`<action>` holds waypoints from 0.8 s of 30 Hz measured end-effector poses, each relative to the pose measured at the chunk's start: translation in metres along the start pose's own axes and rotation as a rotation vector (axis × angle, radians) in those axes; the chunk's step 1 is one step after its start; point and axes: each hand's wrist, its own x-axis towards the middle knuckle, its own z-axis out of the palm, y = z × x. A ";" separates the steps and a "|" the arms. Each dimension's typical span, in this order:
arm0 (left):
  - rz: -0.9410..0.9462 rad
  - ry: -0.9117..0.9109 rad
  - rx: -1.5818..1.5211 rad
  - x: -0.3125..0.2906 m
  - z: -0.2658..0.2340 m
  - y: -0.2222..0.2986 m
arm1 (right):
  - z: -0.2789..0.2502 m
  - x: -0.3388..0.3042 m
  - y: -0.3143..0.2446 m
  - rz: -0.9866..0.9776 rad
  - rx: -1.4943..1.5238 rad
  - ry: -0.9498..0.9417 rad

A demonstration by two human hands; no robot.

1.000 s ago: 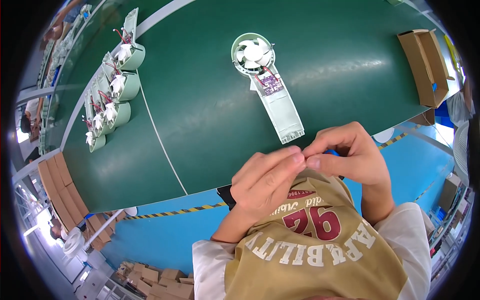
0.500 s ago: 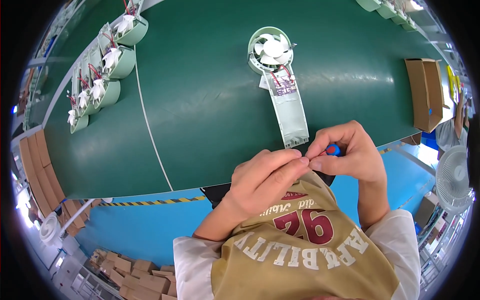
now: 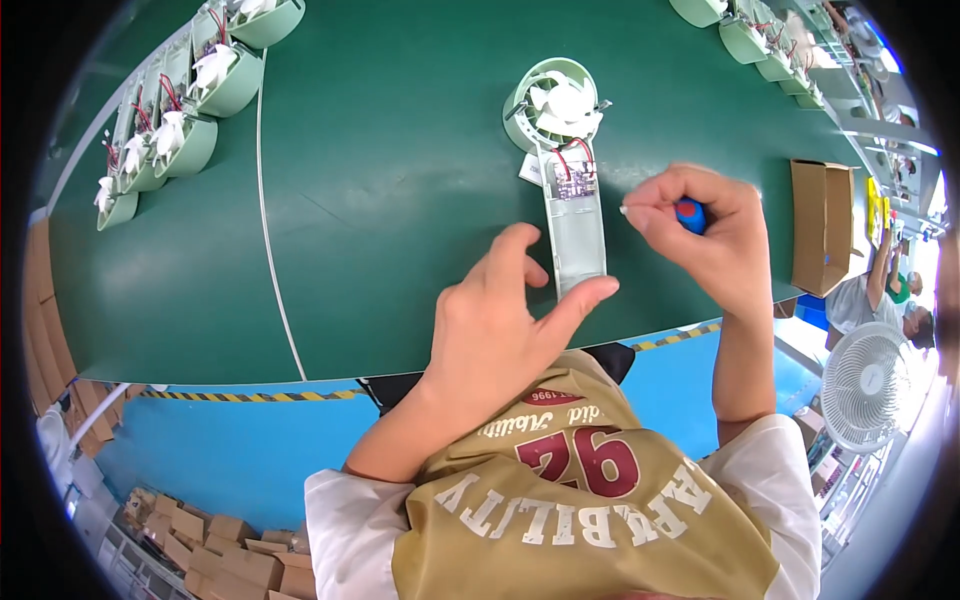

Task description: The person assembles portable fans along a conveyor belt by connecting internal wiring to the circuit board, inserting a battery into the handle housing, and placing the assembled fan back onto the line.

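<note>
Gripping a blue-and-red tool (image 3: 690, 214), the right hand (image 3: 728, 236) is beside an open fan (image 3: 578, 235) on the green table (image 3: 390, 200); the wide-spread left hand (image 3: 490, 325) hides its lower end. Further right: a cardboard box (image 3: 810, 230).

Fan (image 3: 578, 240) on table (image 3: 390, 190), fan row (image 3: 188, 148) at left, box (image 3: 820, 230) at right

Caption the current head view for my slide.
Left hand at a fan with its circuit board exposed, right hand holding a blue tool.

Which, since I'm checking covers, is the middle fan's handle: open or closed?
The handle is open: circuit board and red wires show.
</note>
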 end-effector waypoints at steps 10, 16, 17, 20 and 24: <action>-0.082 -0.073 -0.261 0.013 0.005 -0.003 | 0.004 0.028 -0.001 -0.471 -0.457 -0.099; -0.034 -0.070 -0.268 0.013 0.007 -0.008 | 0.004 0.034 -0.002 -0.591 -0.548 -0.103; -0.038 -0.065 -0.272 0.013 0.007 -0.009 | 0.004 0.035 -0.002 -0.592 -0.550 -0.110; -0.027 -0.081 -0.274 0.014 0.007 -0.009 | 0.003 0.037 -0.005 -0.677 -0.621 -0.129; -0.037 -0.103 -0.286 0.013 0.006 -0.009 | 0.002 0.039 -0.009 -0.759 -0.699 -0.179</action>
